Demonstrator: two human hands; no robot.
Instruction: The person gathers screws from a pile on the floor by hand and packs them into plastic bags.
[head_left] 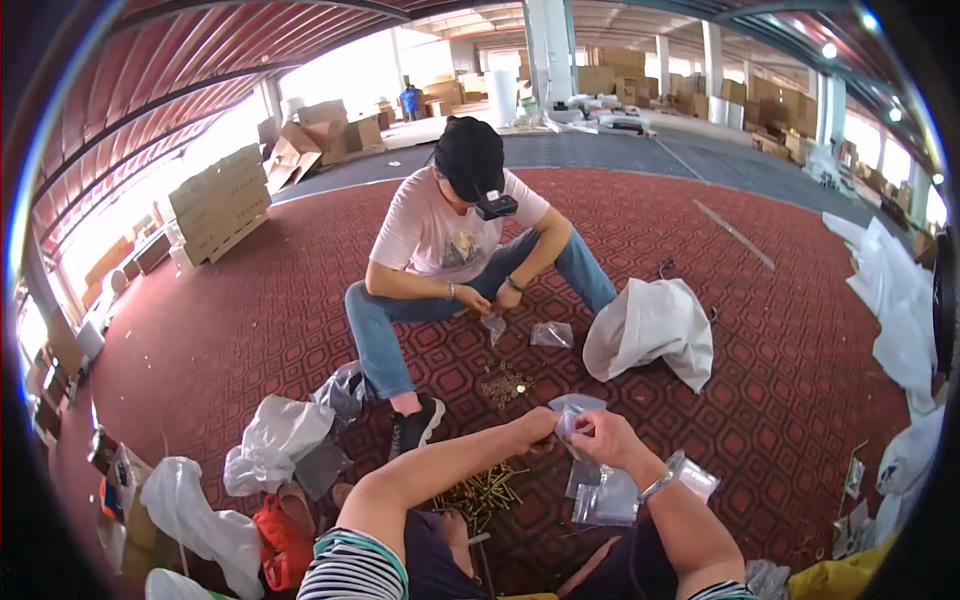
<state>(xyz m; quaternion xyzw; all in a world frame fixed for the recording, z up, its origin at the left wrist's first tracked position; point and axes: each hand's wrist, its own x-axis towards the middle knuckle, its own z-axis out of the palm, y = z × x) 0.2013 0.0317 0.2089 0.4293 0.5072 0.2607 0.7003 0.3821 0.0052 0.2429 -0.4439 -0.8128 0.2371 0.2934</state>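
Note:
Between my two hands is a small clear plastic bag [577, 404]. My right hand [610, 440] pinches its side, with a bracelet at the wrist. My left hand [540, 427] is closed at the bag's other edge; its fingertips are partly hidden. Below my left forearm, brass-coloured bolts [485, 497] lie heaped on the carpet. Flat clear plastic bags [606, 505] lie under my right hand. Beyond my hands sits a small pile of ring-like metal pieces [506, 387].
A co-worker [455, 225] sits opposite, handling a small clear bag [494, 326]. Another bag [552, 334] lies near a white sack [655, 335]. White bags [275, 445] and a red bag [283, 540] are at left. Cardboard boxes [220, 200] stand behind on the red carpet [680, 230].

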